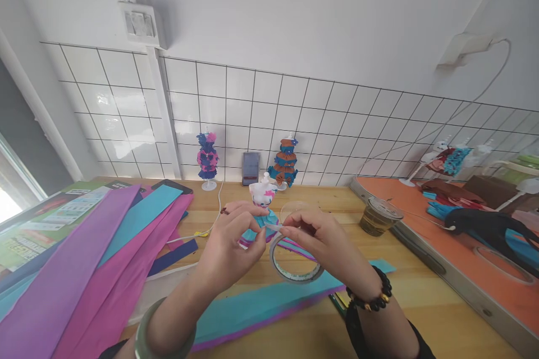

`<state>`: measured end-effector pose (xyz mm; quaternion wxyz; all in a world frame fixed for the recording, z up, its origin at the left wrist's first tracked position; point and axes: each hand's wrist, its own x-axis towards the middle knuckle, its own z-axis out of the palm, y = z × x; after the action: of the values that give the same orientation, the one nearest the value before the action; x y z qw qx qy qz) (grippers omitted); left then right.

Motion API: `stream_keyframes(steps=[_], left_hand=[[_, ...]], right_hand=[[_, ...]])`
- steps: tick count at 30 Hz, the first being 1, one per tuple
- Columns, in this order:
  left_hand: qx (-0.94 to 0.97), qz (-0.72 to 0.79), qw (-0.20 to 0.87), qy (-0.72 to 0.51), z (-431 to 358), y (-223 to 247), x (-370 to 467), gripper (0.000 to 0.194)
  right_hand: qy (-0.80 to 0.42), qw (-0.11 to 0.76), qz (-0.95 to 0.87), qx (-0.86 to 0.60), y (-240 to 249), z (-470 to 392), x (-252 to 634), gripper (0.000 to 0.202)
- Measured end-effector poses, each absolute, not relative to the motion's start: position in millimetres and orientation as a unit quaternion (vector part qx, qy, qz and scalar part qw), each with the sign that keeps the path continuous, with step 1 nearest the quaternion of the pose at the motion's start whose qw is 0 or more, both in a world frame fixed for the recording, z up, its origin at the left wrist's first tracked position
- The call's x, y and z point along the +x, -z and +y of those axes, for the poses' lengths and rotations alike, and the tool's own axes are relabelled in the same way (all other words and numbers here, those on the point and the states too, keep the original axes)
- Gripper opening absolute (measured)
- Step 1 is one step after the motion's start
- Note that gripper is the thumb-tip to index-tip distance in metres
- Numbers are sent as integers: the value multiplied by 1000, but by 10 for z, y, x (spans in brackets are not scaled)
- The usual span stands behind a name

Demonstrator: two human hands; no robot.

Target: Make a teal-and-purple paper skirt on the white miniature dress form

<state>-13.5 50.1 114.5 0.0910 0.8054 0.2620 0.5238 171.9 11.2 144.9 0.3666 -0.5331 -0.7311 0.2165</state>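
the right hand (314, 235) pinches a pale bit of tape (273, 227) between thumb and forefinger, the roll (297, 277) hanging just below. the left hand (236, 235) curls in at the tape's other end, thumb and forefinger a little apart; whether it has hold of the tape i can't tell from here. right behind, on the tabletop (341, 202), stands a small doll form (261, 193), white and pink on top, with a turquoise skirt (251, 231) edged in purple.

i'd judge the work partway: the form has its top and some skirt on, but a long turquoise-and-purple strip (252, 304) lies in front of it, not put on. how well the skirt is fastened, the hands hide. farther back, by the tiled wall (236, 101), a purple dress (208, 157) and a brown-and-teal dress (286, 160) look finished on their stands, a phone (251, 168) between them. more coloured sheets (84, 252) lie to the left, apparently for later layers; a cup (379, 217) stands to the right.
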Motion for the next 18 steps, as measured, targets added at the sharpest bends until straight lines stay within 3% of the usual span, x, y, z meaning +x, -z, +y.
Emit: stream_keyframes(steps=[10, 16, 18], left_hand=[[798, 260, 150, -522, 521, -1141, -92, 19], [771, 376, 180, -481, 449, -1175, -111, 9], [761, 402, 184, -474, 433, -1187, -121, 7]], right_hand=[[-140, 335, -737, -570, -1486, 40, 1684, 17], [-96, 348, -727, -584, -1425, 57, 1660, 14], [-74, 353, -716, -598, -1400, 82, 1656, 22]])
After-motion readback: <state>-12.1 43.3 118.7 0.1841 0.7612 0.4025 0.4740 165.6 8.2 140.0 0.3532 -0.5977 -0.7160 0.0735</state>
